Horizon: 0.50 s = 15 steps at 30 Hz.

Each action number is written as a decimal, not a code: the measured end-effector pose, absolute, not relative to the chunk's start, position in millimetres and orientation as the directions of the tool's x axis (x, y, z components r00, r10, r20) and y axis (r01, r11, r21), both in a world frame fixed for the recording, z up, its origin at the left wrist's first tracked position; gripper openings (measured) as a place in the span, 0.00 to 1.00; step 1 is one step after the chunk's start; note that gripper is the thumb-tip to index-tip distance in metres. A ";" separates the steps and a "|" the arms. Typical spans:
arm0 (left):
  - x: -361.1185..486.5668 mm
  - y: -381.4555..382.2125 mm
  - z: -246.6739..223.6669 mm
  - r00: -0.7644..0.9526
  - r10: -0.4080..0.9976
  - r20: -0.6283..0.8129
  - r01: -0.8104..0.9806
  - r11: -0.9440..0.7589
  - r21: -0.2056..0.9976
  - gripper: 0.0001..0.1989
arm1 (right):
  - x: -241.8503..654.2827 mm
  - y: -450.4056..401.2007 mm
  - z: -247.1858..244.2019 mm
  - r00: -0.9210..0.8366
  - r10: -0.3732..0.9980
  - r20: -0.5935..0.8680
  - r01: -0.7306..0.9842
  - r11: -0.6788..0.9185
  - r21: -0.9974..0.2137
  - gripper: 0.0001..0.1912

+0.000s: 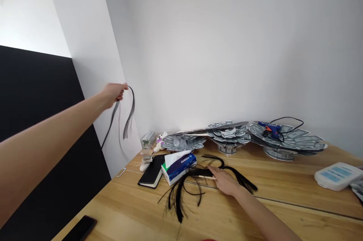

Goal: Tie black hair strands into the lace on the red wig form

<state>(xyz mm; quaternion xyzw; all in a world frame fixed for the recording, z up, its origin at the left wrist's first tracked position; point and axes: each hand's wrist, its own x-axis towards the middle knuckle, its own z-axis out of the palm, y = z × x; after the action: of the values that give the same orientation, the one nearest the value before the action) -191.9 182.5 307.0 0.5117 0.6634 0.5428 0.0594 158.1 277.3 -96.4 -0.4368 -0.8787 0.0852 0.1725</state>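
- Left hand point(113, 93) is raised well above the counter, arm stretched out straight toward the wall corner, fingers pinched shut on a thin bundle of dark strands point(129, 114) that loops over the fingertips and hangs down in two tails.
- Right hand point(225, 181) lies low on the counter point(283, 192), forearm reaching in from the lower right, palm down, fingers loosely closed on a thin pale stick point(206, 176) over a pile of black strands point(187, 188).
- That pile fans out across the wood, just beside a blue-and-white tissue box point(179, 166) and a black notebook point(152, 173).
- Behind stand three flower-like paper rosettes point(228, 137); a blue glue gun point(270, 128) rests on the rightmost.
- A white device point(337, 174) sits at the right edge; a dark phone point(81, 229) lies near the front left.
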 end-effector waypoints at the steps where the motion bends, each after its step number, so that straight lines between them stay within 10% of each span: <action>1: -182.0 187.1 293.7 -0.433 0.778 0.454 0.645 -0.084 0.759 0.13 | 158.3 277.1 -94.5 -0.555 0.802 0.222 0.742 0.597 -0.305 0.18; 9: -53.8 209.6 126.4 0.055 0.996 0.076 0.845 -0.087 0.528 0.12 | 159.2 277.4 -87.8 -0.514 0.840 0.171 0.771 0.541 -0.337 0.18; 15: 4.0 240.0 21.5 0.053 0.998 -0.033 0.852 -0.028 0.523 0.14 | 160.8 285.7 -88.2 -0.484 0.864 0.142 0.796 0.501 -0.339 0.18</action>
<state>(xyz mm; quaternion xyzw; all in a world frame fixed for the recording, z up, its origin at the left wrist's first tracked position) 4.0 240.0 21.5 0.6952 0.6654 0.1753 0.2082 160.8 285.7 -88.2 -0.4860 -0.8537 0.1144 0.1481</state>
